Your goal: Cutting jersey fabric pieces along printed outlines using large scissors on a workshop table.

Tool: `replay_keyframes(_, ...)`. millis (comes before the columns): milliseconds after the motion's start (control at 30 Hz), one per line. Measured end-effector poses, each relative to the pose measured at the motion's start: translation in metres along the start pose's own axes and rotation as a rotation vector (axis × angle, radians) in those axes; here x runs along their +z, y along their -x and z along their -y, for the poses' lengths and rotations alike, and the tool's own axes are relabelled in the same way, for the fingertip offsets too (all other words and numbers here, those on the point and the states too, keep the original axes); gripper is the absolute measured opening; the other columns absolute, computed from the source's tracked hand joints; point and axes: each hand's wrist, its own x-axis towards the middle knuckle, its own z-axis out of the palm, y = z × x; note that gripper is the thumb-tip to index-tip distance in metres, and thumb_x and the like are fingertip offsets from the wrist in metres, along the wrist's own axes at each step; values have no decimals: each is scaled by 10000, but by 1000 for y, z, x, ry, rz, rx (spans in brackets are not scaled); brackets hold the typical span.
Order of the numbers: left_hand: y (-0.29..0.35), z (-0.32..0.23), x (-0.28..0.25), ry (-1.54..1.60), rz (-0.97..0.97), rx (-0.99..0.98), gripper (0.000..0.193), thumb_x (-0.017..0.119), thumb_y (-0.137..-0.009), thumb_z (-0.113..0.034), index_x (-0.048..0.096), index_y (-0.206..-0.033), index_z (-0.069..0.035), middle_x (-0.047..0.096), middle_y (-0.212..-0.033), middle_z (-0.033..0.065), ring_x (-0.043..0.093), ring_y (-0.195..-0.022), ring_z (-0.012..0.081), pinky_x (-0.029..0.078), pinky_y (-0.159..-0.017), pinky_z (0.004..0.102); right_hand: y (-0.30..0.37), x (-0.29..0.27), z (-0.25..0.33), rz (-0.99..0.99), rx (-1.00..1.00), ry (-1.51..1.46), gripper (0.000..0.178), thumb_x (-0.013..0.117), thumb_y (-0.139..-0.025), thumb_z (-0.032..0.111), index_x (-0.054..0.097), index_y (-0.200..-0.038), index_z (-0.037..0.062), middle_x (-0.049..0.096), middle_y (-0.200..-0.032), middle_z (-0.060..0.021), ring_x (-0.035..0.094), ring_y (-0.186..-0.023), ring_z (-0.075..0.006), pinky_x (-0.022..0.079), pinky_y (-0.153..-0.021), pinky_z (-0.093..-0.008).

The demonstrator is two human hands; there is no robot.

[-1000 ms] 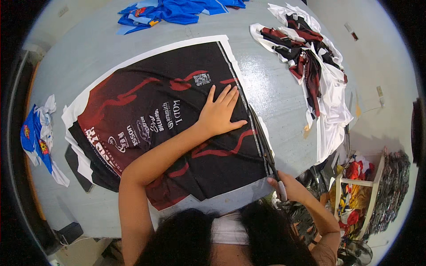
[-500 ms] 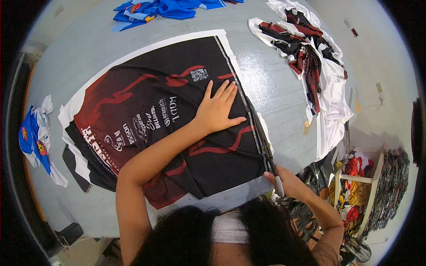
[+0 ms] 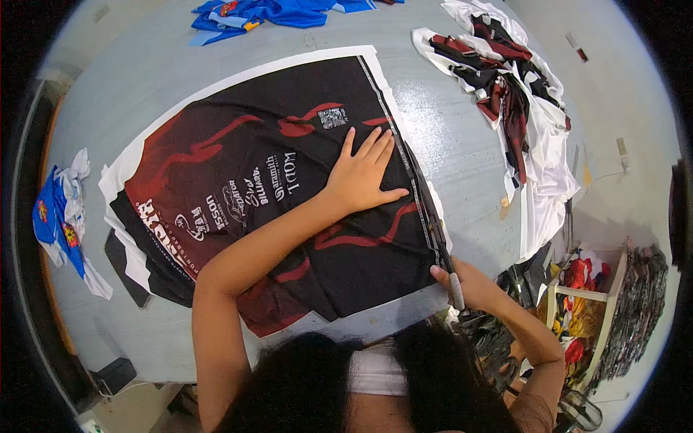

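Observation:
A black and dark red printed fabric panel (image 3: 289,166) with white lettering and a white margin lies spread on the grey table. Flat on it, fingers spread, rests my left hand (image 3: 364,173), near the panel's right edge. A narrow pale strip of print runs along that edge. At the near right corner my right hand (image 3: 469,285) is closed round the grey handle of a pair of scissors (image 3: 456,290). The dark blades lie along the right edge of the fabric, partly hidden by it. More fabric layers show beneath the panel at the left.
Blue printed fabric (image 3: 271,14) lies at the far side, with another blue and white piece (image 3: 61,220) at the left. White, black and red cloth (image 3: 512,94) is heaped at the right. A dark flat device (image 3: 124,267) sits partly under the panel. A shelf (image 3: 595,296) holds colourful cloth.
The whole scene sits slightly further right in the picture. My left hand stays flat on the panel; my right hand, still on the scissors, has moved slightly up along the edge.

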Motion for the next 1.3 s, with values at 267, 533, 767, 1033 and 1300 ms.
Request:
replay_keyframes(267,0,0,0,5,-15,6,926,525,-783,-679,407,-1359,37,398,-1427,159,304,-1372,270,137,-1120,558,-3,1,-10,17,8,-44,656,429,-932,573,533,-990,-72,594,-805,-268,611,-802,-370,459,-742,-436)
replay_keyframes(533,-1,0,-1,5,0,2,932,522,-783,-681,404,-1359,43,390,-1433,160,295,-1377,268,132,-1122,559,-20,-8,-3,46,106,-65,725,431,-905,628,538,-919,-89,594,-781,-258,608,-761,-353,464,-710,-418)
replay_keyframes(767,-1,-1,0,1,21,-6,939,525,-780,-680,400,-1361,47,373,-1445,160,286,-1382,267,126,-1123,561,-22,0,-3,-68,-36,-34,520,452,-952,511,496,-931,-6,551,-577,-73,579,-488,-157,449,-459,-303)
replay_keyframes(1033,-1,0,0,-8,15,0,951,527,-770,-690,405,-1356,49,373,-1443,166,283,-1383,271,120,-1123,561,-33,-13,4,8,50,-8,674,436,-929,570,565,-893,-91,601,-748,-271,618,-748,-406,470,-696,-442)
replay_keyframes(1300,-1,0,1,-8,20,2,962,509,-770,-704,401,-1359,49,367,-1448,163,278,-1386,270,118,-1122,561,-46,-11,9,-110,-2,76,673,455,-923,564,571,-873,-98,607,-730,-275,629,-737,-410,481,-685,-441)
